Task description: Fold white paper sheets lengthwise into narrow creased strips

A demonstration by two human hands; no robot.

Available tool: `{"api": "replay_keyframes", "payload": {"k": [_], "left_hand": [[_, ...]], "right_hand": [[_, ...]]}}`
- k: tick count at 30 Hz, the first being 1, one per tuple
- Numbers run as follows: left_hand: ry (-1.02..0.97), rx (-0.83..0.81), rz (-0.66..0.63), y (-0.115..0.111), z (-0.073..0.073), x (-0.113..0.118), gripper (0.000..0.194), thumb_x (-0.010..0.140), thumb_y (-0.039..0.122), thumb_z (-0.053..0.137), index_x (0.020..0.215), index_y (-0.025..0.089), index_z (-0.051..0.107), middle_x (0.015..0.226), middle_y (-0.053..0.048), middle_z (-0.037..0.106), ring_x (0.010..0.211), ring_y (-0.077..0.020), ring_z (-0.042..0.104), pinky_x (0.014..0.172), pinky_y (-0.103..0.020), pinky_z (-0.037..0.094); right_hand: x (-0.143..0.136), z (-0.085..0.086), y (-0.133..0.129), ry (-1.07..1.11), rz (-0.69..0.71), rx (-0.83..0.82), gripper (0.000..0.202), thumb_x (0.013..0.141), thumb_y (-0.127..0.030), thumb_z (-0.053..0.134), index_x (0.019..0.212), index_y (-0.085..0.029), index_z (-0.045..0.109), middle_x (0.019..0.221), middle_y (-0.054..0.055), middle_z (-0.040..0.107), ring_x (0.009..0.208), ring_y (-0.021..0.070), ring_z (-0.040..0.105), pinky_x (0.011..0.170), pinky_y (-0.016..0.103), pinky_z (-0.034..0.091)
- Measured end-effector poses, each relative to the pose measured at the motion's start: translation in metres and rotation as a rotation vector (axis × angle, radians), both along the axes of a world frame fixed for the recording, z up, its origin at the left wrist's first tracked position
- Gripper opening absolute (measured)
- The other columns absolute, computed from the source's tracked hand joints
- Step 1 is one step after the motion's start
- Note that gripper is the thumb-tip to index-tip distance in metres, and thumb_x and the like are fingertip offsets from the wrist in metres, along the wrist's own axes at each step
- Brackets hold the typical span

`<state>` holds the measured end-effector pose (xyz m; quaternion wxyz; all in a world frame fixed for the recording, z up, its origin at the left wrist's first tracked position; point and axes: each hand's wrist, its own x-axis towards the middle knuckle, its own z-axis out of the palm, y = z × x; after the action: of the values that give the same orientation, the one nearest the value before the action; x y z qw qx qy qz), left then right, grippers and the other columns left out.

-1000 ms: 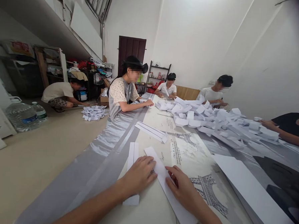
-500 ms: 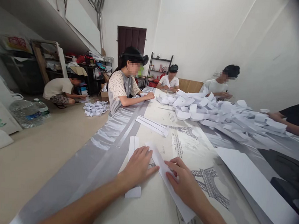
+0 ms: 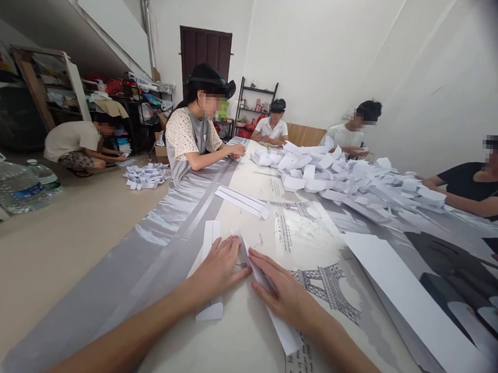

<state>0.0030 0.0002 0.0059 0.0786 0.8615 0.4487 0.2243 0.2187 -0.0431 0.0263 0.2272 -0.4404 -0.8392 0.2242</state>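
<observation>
A long folded white paper strip (image 3: 284,328) lies slantwise on the printed tablecloth (image 3: 223,352) between my hands. My left hand (image 3: 222,266) rests at the strip's left edge near its far end, thumb pointing at it, fingers spread. Across the strip lies my right hand (image 3: 279,285), its fingers stretched along the upper part and pressing on it. Partly under my left hand is another white strip (image 3: 211,234). Farther ahead sits a strip with dark lines (image 3: 242,202). To the right is a stack of long white sheets (image 3: 406,295).
A large heap of folded white papers (image 3: 350,172) covers the table's far right. Several people sit around the table; another person crouches on the floor at left by a smaller paper pile (image 3: 146,175). Water bottles (image 3: 13,184) stand at far left.
The view has turned right and shifted down a little. My right hand has flattened, its fingers now stretched along the strip, which looks narrower. A person at the far right has come more into view.
</observation>
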Motion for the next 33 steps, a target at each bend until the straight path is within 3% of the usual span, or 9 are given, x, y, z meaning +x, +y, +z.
{"api": "replay_keyframes", "payload": {"k": [4, 7, 11, 13, 16, 18, 23, 29, 33], "left_hand": [[-0.041, -0.006, -0.031, 0.000, 0.006, -0.002, 0.036, 0.098, 0.047, 0.052, 0.120, 0.018, 0.048, 0.127, -0.015, 0.059, 0.124, -0.0307, 0.055, 0.108, -0.052, 0.038], [-0.028, 0.019, -0.036, -0.001, 0.012, -0.003, 0.028, 0.097, 0.044, 0.054, 0.109, 0.019, 0.051, 0.120, -0.014, 0.062, 0.118, -0.0304, 0.057, 0.102, -0.048, 0.044], [0.083, 0.124, 0.085, -0.001, 0.018, -0.001, 0.011, 0.098, 0.026, 0.048, 0.098, 0.017, 0.054, 0.103, -0.012, 0.066, 0.106, -0.0298, 0.063, 0.095, -0.046, 0.048], [0.102, 0.204, 0.079, 0.000, 0.018, 0.000, 0.019, 0.098, 0.018, 0.041, 0.110, 0.016, 0.056, 0.120, -0.015, 0.064, 0.116, -0.0288, 0.060, 0.099, -0.045, 0.048], [0.135, 0.311, -0.060, 0.004, 0.010, 0.000, 0.035, 0.100, 0.015, 0.037, 0.132, 0.014, 0.050, 0.149, -0.016, 0.048, 0.141, -0.0265, 0.043, 0.113, -0.043, 0.039], [0.179, 0.326, -0.118, 0.008, 0.001, 0.000, 0.037, 0.101, 0.015, 0.034, 0.134, 0.011, 0.051, 0.147, -0.017, 0.052, 0.143, -0.0256, 0.041, 0.117, -0.042, 0.035], [0.222, 0.312, -0.109, 0.013, -0.014, -0.003, 0.038, 0.105, 0.019, 0.030, 0.133, 0.009, 0.054, 0.140, -0.018, 0.059, 0.139, -0.0257, 0.048, 0.114, -0.040, 0.039], [0.331, 0.342, -0.098, 0.013, -0.016, -0.003, 0.036, 0.104, 0.013, 0.034, 0.132, 0.006, 0.055, 0.140, -0.020, 0.058, 0.137, -0.0280, 0.049, 0.117, -0.045, 0.034], [0.279, 0.341, -0.127, 0.013, -0.014, -0.004, 0.034, 0.104, 0.016, 0.035, 0.129, 0.007, 0.057, 0.138, -0.021, 0.060, 0.138, -0.0279, 0.049, 0.117, -0.045, 0.033]], "right_hand": [[0.007, -0.003, 0.003, -0.069, 0.080, 0.031, 0.063, 0.101, -0.028, 0.048, 0.159, -0.030, 0.025, 0.164, 0.002, 0.030, 0.150, 0.0232, 0.029, 0.122, 0.047, 0.032], [0.010, -0.001, 0.004, -0.106, 0.104, 0.054, 0.062, 0.101, -0.026, 0.047, 0.159, -0.030, 0.026, 0.164, 0.001, 0.030, 0.151, 0.0226, 0.027, 0.123, 0.047, 0.030], [0.008, 0.000, 0.006, -0.126, 0.138, 0.100, 0.061, 0.100, -0.022, 0.047, 0.158, -0.029, 0.029, 0.162, 0.000, 0.032, 0.150, 0.0232, 0.029, 0.123, 0.048, 0.031], [0.007, 0.000, 0.006, -0.136, 0.144, 0.112, 0.062, 0.099, -0.021, 0.047, 0.158, -0.028, 0.030, 0.162, 0.001, 0.032, 0.150, 0.0240, 0.030, 0.123, 0.049, 0.030], [0.004, 0.000, 0.005, -0.148, 0.147, 0.114, 0.062, 0.099, -0.020, 0.046, 0.158, -0.025, 0.030, 0.163, 0.003, 0.029, 0.150, 0.0236, 0.030, 0.123, 0.048, 0.030], [0.002, 0.000, 0.004, -0.157, 0.146, 0.110, 0.063, 0.098, -0.018, 0.045, 0.158, -0.024, 0.029, 0.163, 0.004, 0.029, 0.150, 0.0228, 0.030, 0.123, 0.047, 0.031], [0.001, 0.002, 0.003, -0.176, 0.156, 0.114, 0.062, 0.098, -0.017, 0.044, 0.158, -0.022, 0.030, 0.162, 0.004, 0.029, 0.149, 0.0220, 0.030, 0.123, 0.045, 0.031], [0.002, 0.001, 0.002, -0.211, 0.182, 0.143, 0.061, 0.100, -0.017, 0.039, 0.159, -0.021, 0.025, 0.163, 0.005, 0.027, 0.151, 0.0209, 0.027, 0.125, 0.046, 0.027], [0.002, 0.001, 0.000, -0.236, 0.184, 0.143, 0.059, 0.102, -0.018, 0.035, 0.160, -0.021, 0.022, 0.165, 0.003, 0.024, 0.152, 0.0195, 0.024, 0.126, 0.044, 0.024]]}}
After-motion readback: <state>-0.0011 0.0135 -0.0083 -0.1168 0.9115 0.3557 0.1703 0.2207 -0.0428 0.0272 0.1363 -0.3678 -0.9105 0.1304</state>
